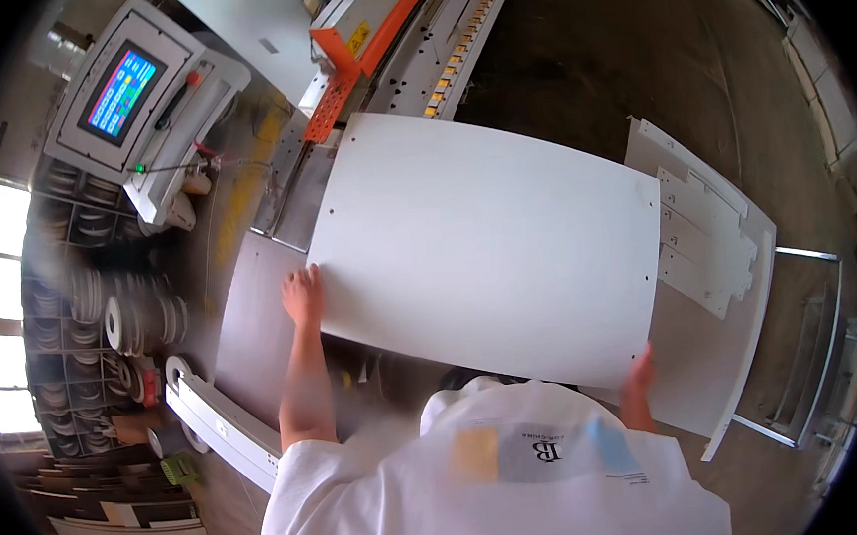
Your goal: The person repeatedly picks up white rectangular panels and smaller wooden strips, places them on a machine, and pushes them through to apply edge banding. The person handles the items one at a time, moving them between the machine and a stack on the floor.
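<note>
A large white panel [491,238] with small holes near its short edges lies in front of me, its far left corner beside the orange machine part. My left hand [302,296] grips the panel's left edge near the close corner, fingers bent against it. At the opposite near corner, my right hand [638,384] holds the right edge; it is slightly blurred, and its fingers are partly hidden. Beneath the panel are a grey-brown table surface on the left [261,314] and another on the right [719,366].
A machine with an orange guard [345,89] and a roller track [467,41] stands ahead. A control console [123,95] with a lit screen is at far left, above racks of edging rolls [139,322]. Smaller white panels [700,239] lie stacked right, beside a metal frame [836,338].
</note>
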Motion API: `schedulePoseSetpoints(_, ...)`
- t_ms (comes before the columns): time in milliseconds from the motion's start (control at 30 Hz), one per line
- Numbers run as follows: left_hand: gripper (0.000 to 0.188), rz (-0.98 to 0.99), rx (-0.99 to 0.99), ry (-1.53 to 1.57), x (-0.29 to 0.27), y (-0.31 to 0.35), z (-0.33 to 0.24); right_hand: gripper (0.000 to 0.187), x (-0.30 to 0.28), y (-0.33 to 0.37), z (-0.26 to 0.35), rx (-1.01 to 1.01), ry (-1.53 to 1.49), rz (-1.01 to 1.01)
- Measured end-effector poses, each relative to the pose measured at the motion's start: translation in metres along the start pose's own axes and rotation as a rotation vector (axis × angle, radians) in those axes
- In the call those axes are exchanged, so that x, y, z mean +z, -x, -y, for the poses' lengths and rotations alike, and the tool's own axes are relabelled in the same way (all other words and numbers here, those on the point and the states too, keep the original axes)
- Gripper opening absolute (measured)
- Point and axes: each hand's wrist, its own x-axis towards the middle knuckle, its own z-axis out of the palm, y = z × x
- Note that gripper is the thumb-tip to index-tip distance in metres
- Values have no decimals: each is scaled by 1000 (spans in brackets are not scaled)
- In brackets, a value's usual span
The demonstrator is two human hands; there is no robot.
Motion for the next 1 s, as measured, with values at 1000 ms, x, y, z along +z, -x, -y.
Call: schedulePoseSetpoints(1000, 35, -275, 397, 373, 15, 23, -135, 55, 129, 101, 98, 26, 98, 262)
